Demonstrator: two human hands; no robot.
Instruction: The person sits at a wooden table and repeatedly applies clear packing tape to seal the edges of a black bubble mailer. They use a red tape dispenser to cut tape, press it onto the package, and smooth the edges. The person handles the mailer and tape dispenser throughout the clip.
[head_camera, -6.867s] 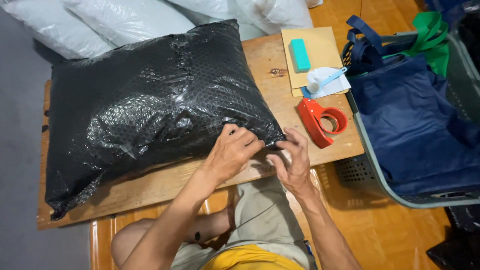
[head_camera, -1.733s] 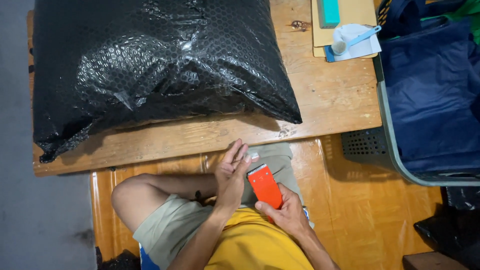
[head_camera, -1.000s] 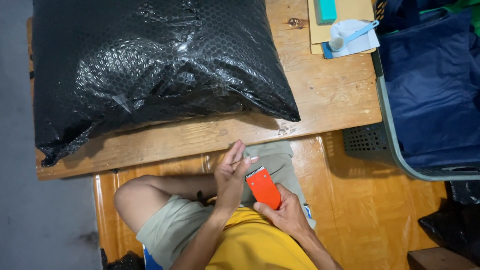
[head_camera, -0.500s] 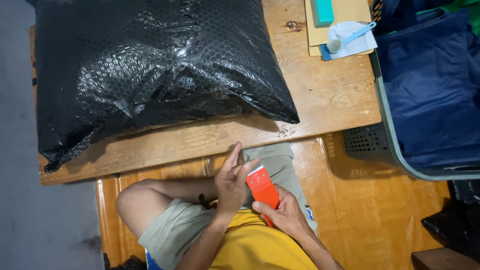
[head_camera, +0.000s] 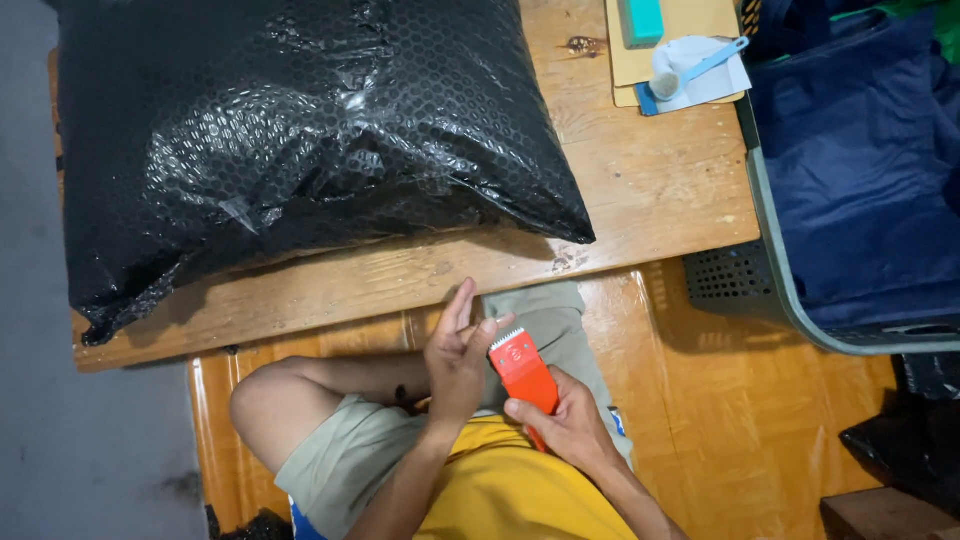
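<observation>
- Right hand (head_camera: 565, 430) wraps around the lower part of an orange tape dispenser (head_camera: 522, 367), fingers curled over its handle end; held above the lap, at 6 o'clock from the counter's near edge.
- Dispenser's toothed metal edge points to 11 o'clock, toward the left hand.
- Left hand (head_camera: 457, 352) is spread, fingers straight and pointing to 12 o'clock; thumb tip rests just beside the toothed edge, touching or nearly so. Whether tape sits between thumb and blade: cannot tell.
- Both hands sit below the counter (head_camera: 640, 200), apart from it.
- Large parcel in black bubble wrap (head_camera: 300, 150) lies on the counter, filling its left and middle; its pointed corner at 4 o'clock sits near the counter's front edge.
- At 1 o'clock on the counter: tan envelope (head_camera: 690, 30) with a teal block (head_camera: 641, 18) on top, and a white paper with a light blue scoop (head_camera: 690, 68) overlapping the envelope's lower edge.
- At 3 o'clock, touching the counter's right end: grey plastic basket (head_camera: 770, 250) holding dark blue cloth bags (head_camera: 860, 170).
- Person sits on a shiny wooden floor (head_camera: 760, 430), one bare knee (head_camera: 255, 405) at 8 o'clock from the hands.
</observation>
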